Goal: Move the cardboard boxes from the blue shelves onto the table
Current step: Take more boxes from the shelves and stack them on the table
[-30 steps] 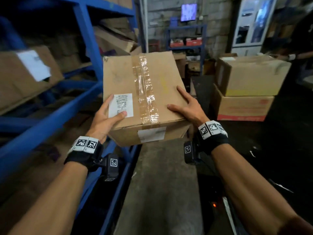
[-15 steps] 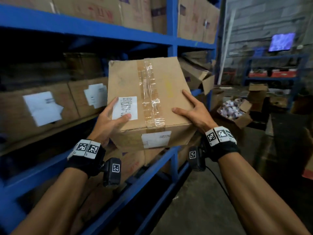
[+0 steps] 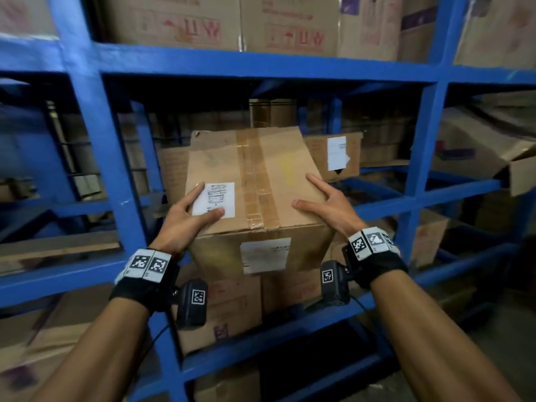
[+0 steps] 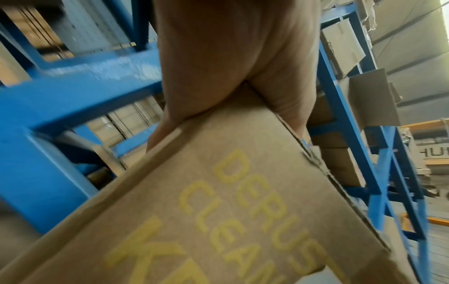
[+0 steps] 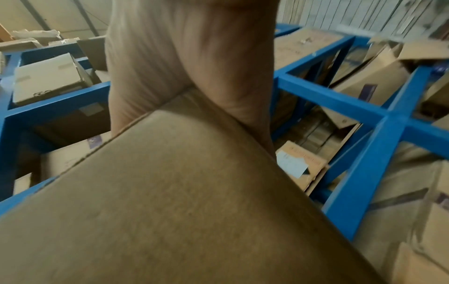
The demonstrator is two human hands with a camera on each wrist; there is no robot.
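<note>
A taped cardboard box [image 3: 261,184] with white labels on its top and front is held up in front of the blue shelves [image 3: 261,63], level with the middle bay. My left hand [image 3: 185,219] grips its near left corner, thumb and forefinger on the top label. My right hand [image 3: 327,207] grips the near right corner the same way. In the left wrist view the left hand [image 4: 230,57] straddles the edge of the box [image 4: 230,201], which has yellow lettering on its side. In the right wrist view the right hand [image 5: 194,57] straddles the plain side of the box [image 5: 170,192].
Large printed cartons [image 3: 179,21] fill the top shelf. A small labelled box [image 3: 336,155] sits in the bay behind the held one, and more cartons [image 3: 232,309] sit below. A thick blue upright [image 3: 98,140] stands to the left; an open-flapped carton [image 3: 478,152] is on the right.
The view has swung left, from the aisle with stacked boxes round to face the shelves. Both hands keep the same grip on the box, which now hangs before the middle bay.
</note>
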